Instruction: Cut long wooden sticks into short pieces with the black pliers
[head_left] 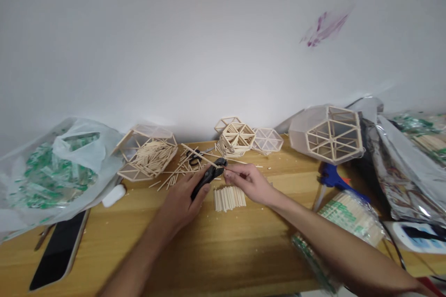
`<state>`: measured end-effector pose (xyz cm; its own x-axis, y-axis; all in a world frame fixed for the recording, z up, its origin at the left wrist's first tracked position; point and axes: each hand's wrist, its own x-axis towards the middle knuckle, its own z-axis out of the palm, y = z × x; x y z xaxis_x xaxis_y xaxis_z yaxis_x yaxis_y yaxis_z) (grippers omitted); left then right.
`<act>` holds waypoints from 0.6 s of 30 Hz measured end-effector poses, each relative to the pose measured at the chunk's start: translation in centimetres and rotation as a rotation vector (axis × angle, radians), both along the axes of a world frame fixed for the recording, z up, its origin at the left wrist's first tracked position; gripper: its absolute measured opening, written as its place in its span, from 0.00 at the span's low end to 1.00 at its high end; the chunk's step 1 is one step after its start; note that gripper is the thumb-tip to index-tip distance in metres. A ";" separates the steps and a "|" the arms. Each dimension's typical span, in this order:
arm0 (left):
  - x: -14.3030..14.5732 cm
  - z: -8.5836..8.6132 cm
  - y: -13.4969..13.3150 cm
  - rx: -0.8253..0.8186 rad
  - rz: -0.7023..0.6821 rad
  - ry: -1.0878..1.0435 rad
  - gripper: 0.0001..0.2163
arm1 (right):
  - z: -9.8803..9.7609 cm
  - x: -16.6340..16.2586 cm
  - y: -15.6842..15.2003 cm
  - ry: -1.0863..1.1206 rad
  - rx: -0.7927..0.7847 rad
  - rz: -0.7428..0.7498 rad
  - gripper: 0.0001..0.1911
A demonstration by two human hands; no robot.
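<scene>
My left hand (186,195) is wrapped round a black-handled hand cutter (206,180), with its jaws pointing up and to the right. Close beside the jaws, my right hand (251,183) pinches a thin wooden stick (201,156) that slants to the upper left across the cutter head. Whether the blades touch it I cannot tell. Just below the hands lies a neat row of short cut sticks (229,198). Behind my left hand, loose sticks (174,177) are scattered around black-handled scissors (194,157).
Along the wall stand a stick-filled frame (153,158), small hexagonal frames (239,137) and a larger covered frame (327,134). A plastic bag (62,167) and phone (59,250) lie left. To the right are a blue glue gun (331,177), packed sticks (351,216) and a power strip (418,236).
</scene>
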<state>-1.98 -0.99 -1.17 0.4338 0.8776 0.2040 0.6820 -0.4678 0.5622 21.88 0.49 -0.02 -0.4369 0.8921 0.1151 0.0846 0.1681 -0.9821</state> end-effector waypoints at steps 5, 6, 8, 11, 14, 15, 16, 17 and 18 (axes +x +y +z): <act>0.1 0.0 -0.2 0.005 0.016 -0.029 0.22 | -0.1 -0.2 -0.2 0.014 -0.010 -0.011 0.25; 0.1 0.1 -0.2 0.009 0.022 -0.029 0.22 | -0.1 -0.2 -0.2 0.016 -0.009 -0.010 0.25; 0.1 0.1 -0.2 0.018 0.026 -0.027 0.21 | -0.1 -0.2 -0.2 0.018 -0.006 -0.011 0.24; 0.1 0.1 -0.1 0.032 0.032 -0.005 0.22 | 0.0 -0.3 -0.2 0.008 0.009 -0.026 0.24; 0.1 0.1 0.0 0.044 0.040 0.033 0.23 | 0.1 -0.3 -0.2 -0.004 0.012 -0.038 0.23; 0.1 0.0 0.0 0.046 0.039 0.045 0.23 | 0.2 -0.3 -0.2 -0.009 0.010 -0.036 0.23; 0.1 0.0 0.1 0.051 0.038 0.055 0.23 | 0.2 -0.3 -0.2 -0.015 0.010 -0.034 0.23; 0.1 0.0 0.1 0.059 0.040 0.061 0.23 | 0.2 -0.3 -0.2 -0.020 0.014 -0.032 0.23; 0.1 -0.1 0.1 0.070 0.050 0.064 0.23 | 0.1 -0.3 -0.2 -0.026 0.024 -0.032 0.23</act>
